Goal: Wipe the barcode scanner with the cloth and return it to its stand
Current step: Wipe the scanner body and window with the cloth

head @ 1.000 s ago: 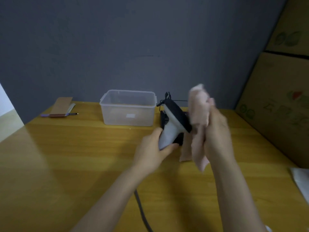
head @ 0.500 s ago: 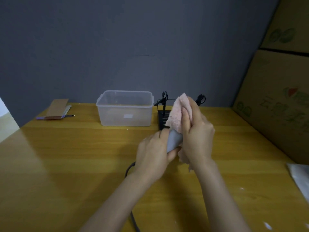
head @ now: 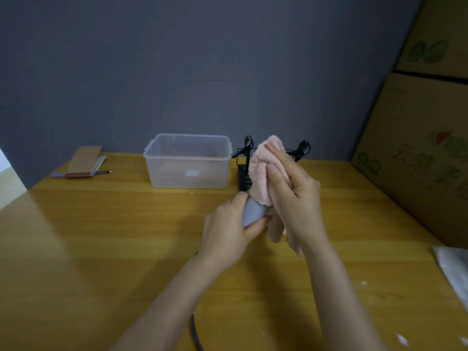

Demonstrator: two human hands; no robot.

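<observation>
My left hand (head: 229, 230) grips the grey handle of the barcode scanner (head: 253, 212) above the wooden table (head: 101, 249). The scanner's head is hidden under a pink fluffy cloth (head: 263, 177), which my right hand (head: 296, 196) presses around it. A loose end of the cloth hangs below my right palm. The black stand (head: 245, 171) rises just behind the cloth, its two clip arms showing on either side. The scanner's grey cable (head: 195, 333) runs down under my left forearm to the bottom edge.
A clear plastic box (head: 188, 160) sits left of the stand. A cardboard piece with a pen (head: 83, 164) lies at the far left. Stacked cardboard cartons (head: 417, 148) wall off the right side. A silvery bag (head: 453, 272) lies at the right edge.
One second ago the scanner's black head was bare with the cloth held beside it. My right hand then closed the cloth over the head and has since stayed there, shifting only slightly.
</observation>
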